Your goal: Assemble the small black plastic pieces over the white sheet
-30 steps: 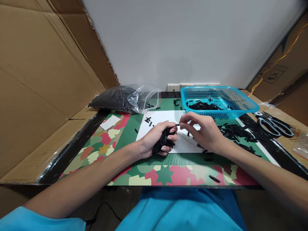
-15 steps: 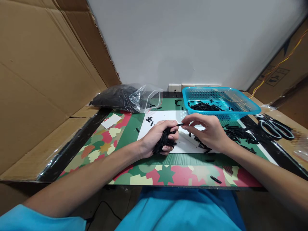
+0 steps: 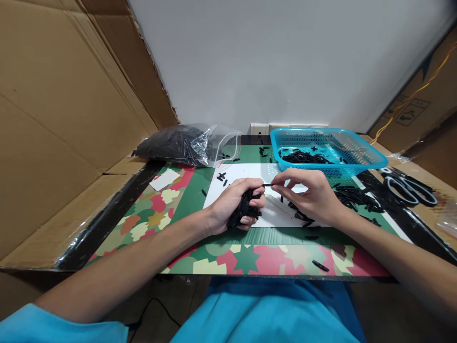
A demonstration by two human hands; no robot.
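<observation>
My left hand (image 3: 237,202) is closed around a bunch of small black strips (image 3: 244,212), their ends sticking out below the fingers. Between its thumb and forefinger it also pinches one end of a single black strip (image 3: 267,185). The other end of that strip is at the fingertips of my right hand (image 3: 303,193), whose thumb and forefinger are pressed together on it. Under both hands lies a white sheet (image 3: 271,219) with loose black strips (image 3: 302,214) scattered over it.
A blue plastic basket (image 3: 371,155) holding black strips stands at the back right. Scissors (image 3: 403,188) lie at the right, beside a pile of strips (image 3: 357,197). A clear zip bag (image 3: 174,143) full of dark pieces rests at the back left. Cardboard (image 3: 64,85) walls the left side.
My right fingertips have shifted slightly right along the single strip, away from the left thumb, so more of it shows. The left hand stays in place.
</observation>
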